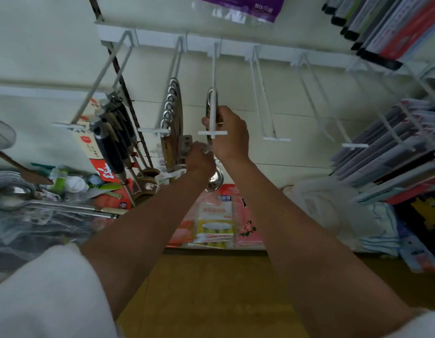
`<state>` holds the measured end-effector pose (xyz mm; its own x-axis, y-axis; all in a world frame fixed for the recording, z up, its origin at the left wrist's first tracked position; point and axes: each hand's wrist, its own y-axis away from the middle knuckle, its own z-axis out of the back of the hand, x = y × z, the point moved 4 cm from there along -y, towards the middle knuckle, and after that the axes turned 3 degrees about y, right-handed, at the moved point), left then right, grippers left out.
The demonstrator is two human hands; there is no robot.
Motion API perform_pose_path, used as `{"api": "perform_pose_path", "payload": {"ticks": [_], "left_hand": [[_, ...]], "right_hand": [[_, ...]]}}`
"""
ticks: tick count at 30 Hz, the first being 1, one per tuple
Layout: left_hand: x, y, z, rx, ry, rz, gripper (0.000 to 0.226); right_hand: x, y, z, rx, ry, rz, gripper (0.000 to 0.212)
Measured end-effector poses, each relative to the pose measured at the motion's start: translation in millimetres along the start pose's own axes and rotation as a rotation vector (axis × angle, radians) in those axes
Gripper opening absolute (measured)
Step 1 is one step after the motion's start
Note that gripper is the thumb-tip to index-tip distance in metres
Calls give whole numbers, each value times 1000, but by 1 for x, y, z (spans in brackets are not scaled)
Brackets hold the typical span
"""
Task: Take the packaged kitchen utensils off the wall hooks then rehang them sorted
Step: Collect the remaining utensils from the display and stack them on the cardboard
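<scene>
A white rail carries several long wall hooks. My right hand [229, 135] grips the top of a steel ladle's handle [209, 103] that hangs on the third hook [213, 69]. My left hand [199, 161] holds the same ladle lower on its handle, just above the shiny bowl [215, 182]. On the second hook [173, 69] hang several wooden-handled utensils [173, 113] by their metal loops. The first hook [101, 76] holds several black-handled utensils [111, 140] with red card packaging.
Two bare hooks [264, 93] [318, 98] stand to the right. Further right, hooks hold stacked flat packets [394, 147]. A shelf below carries loose ladles and strainers [28, 201] at left, pink and yellow packets [216, 220] in the middle, white bags at right.
</scene>
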<state>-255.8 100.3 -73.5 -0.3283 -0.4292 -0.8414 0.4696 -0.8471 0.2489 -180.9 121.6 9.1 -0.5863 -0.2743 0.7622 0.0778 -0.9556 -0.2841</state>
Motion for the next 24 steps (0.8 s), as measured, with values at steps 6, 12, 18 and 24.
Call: {"api": "perform_pose_path", "payload": {"ticks": [6, 12, 18, 24], "left_hand": [[17, -9, -5, 29, -218, -18, 25], [30, 8, -8, 32, -236, -151, 23], [40, 37, 0, 41, -205, -310, 20], [48, 72, 8, 100, -163, -423, 22]], "right_hand": [[-4, 3, 9, 112, -18, 21, 13], [-3, 25, 23, 193, 26, 41, 10], [6, 54, 37, 199, 54, 41, 14], [14, 84, 51, 186, 125, 12, 18]]}}
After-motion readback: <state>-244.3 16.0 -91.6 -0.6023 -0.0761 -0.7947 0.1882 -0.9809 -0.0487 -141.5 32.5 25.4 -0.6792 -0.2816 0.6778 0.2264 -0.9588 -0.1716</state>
